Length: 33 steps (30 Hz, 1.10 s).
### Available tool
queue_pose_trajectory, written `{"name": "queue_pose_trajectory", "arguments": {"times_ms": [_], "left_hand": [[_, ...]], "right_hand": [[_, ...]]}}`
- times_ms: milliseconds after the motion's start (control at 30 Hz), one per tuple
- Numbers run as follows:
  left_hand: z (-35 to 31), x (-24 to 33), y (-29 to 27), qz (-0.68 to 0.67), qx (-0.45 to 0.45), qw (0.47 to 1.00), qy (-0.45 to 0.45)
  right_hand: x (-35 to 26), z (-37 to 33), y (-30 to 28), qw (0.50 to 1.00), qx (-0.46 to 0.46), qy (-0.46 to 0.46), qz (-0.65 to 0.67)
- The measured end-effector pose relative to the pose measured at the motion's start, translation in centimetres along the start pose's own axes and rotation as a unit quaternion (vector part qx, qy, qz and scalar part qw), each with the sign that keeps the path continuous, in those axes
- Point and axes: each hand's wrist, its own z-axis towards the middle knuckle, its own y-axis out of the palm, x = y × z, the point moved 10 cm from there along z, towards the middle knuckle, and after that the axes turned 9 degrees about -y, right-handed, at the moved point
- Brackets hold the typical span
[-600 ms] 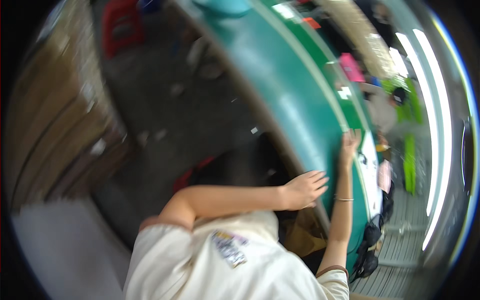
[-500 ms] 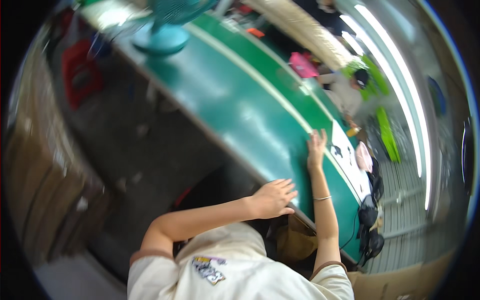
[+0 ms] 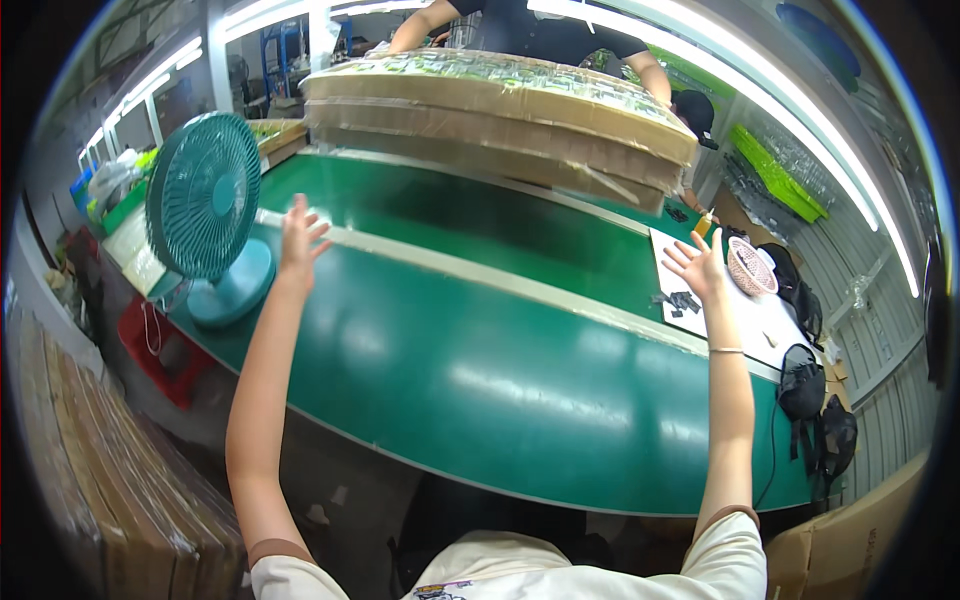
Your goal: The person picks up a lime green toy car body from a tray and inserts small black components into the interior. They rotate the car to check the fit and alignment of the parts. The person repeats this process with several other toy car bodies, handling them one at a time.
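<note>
Both my arms reach forward over the green table (image 3: 420, 380), well apart. My left hand (image 3: 300, 243) is raised with its fingers spread and nothing in it, just right of a teal desk fan (image 3: 205, 200). My right hand (image 3: 699, 264), also empty with fingers spread, is over the white sheet's left part on the right side. Between and beyond my hands hangs a stack of shallow cardboard trays (image 3: 490, 115), topped with clear-wrapped small items. Another person in a dark top (image 3: 540, 32) has arms at both ends of the stack. Neither of my hands appears to touch it.
On the white sheet (image 3: 690, 318) lie small black pieces (image 3: 683, 301). A pink basket (image 3: 752, 268), a yellow bottle (image 3: 704, 224) and black bags (image 3: 803, 382) are at the right. A red stool (image 3: 165, 345) and stacked cardboard (image 3: 110, 470) stand at the left.
My view has swung up and levelled. My left hand has left the table's near edge and reached forward; both hands are now raised and wide apart. The tray stack has come into view.
</note>
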Motion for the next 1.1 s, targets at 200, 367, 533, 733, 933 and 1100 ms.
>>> {"name": "queue_pose_trajectory", "arguments": {"times_ms": [200, 367, 533, 733, 933, 1100], "left_hand": [[7.1, 0.5, 0.9, -0.22, 0.023, 0.973, -0.072], [9.1, 1.9, 3.0, -0.264, 0.044, 0.961, -0.067], [11.4, 3.7, -0.4, -0.207, 0.116, 0.971, 0.012], [9.2, -3.2, -2.4, -0.226, 0.163, 0.956, -0.095], [7.9, -5.1, -1.7, -0.203, 0.129, 0.962, -0.127], [8.8, -4.6, -2.1, -0.201, 0.1, 0.968, -0.11]], "right_hand": [[-0.6, 9.5, 2.2, 0.988, -0.138, 0.002, 0.076], [-1.6, 10.7, -0.4, 0.996, -0.064, 0.011, 0.058], [-1.5, 10.2, -1.9, 0.999, -0.023, 0.016, 0.046], [-1.9, 8.7, -3.4, 0.999, 0.012, 0.009, 0.031], [-3.3, 6.9, -2.9, 0.999, 0.037, -0.003, 0.018], [-2.3, 4.5, -2.2, 0.999, 0.051, 0.004, 0.005]]}}
